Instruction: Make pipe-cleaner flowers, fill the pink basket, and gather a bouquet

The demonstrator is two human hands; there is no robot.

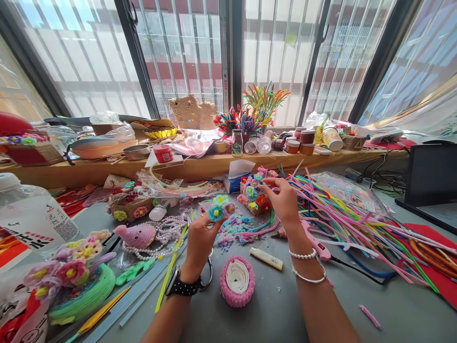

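My left hand (202, 243) is closed on a little bunch of fuzzy pipe-cleaner flowers (216, 213) in teal, green and mauve, each with a yellow middle. Further away, my right hand (283, 197) pinches at a pipe-cleaner flower on the edge of a small basket of flowers (262, 205); its fingertips partly hide what they grip. Between my forearms stands a round pink fuzzy pot (237, 283) with a white coiled filling. A pale lighter (266, 258) lies just beyond it, and behind that is a heap of pastel fuzzy scraps (235, 228).
Loose pipe cleaners (342, 214) spread across the right, beside a pink glue gun (317, 243) with a black cord. On the left are pearl strings (171, 233), a pink crocheted piece (137, 236), glue sticks (124, 305), a green flower base (84, 295) and a large bottle (32, 214).
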